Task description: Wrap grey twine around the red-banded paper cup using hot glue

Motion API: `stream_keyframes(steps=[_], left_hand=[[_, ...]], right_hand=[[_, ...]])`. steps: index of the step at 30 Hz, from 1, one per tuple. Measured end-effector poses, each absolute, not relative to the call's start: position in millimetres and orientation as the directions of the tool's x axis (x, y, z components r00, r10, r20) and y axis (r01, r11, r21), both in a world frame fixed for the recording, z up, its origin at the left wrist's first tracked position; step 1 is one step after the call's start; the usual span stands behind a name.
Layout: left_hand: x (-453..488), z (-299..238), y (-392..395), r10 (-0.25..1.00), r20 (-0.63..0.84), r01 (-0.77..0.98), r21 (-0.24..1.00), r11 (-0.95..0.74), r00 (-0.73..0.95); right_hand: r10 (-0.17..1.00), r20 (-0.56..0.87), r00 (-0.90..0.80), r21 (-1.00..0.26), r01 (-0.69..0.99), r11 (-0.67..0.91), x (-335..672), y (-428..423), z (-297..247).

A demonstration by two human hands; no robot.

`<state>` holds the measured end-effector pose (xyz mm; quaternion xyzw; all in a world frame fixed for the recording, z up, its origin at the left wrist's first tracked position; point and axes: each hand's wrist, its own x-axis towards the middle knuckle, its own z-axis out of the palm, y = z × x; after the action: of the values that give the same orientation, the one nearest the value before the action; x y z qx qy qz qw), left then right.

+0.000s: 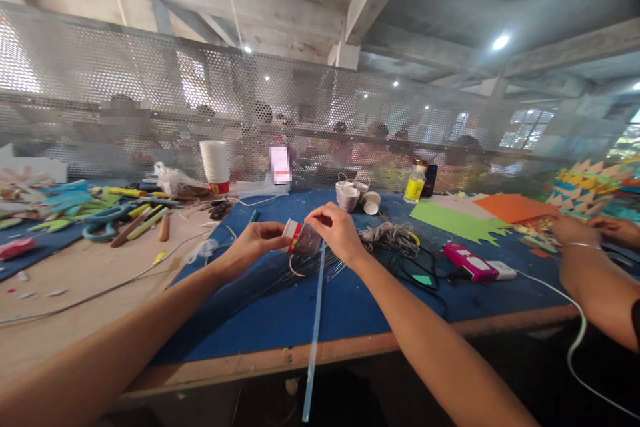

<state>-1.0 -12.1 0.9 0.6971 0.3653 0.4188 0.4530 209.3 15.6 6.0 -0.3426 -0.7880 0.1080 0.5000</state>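
In my left hand [265, 239] is a small paper cup [294, 235], white and red at one end. Grey-brown cord [309, 242] is wound round its other part, and the cup lies tilted on its side. My right hand [337, 230] is closed in a pinch at the cup's right end; what its fingertips hold is too small to make out. Below the hands a pale blue strip [315, 333] runs down past the table's front edge. A tangled bundle of grey cord [393, 238] lies right of my right hand. Several cord-covered cups [347, 197] stand behind it.
On the left lie blue-handled scissors [103, 227], several tools and a stack of paper cups [215, 163]. A yellow bottle [415, 183], green paper [457, 220] and a magenta power strip [470, 262] with a white cable are right. Another person's hand [575, 231] works at far right.
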Motion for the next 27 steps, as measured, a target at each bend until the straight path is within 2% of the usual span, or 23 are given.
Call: stream_keyframes(steps=[19, 27], left_hand=[[-3.1, 0.2, -12.3, 0.876, 0.249, 0.106, 0.942, -0.318, 0.413], [-2.2, 5.6, -16.4, 0.857, 0.288, 0.163, 0.908, -0.386, 0.427]], right_hand=[[0.69, 0.685, -0.234, -0.56, 0.436, 0.704, 208.7, 16.6, 4.5], [0.7, 0.676, -0.232, -0.571, 0.436, 0.696, 209.3, 17.3, 3.2]])
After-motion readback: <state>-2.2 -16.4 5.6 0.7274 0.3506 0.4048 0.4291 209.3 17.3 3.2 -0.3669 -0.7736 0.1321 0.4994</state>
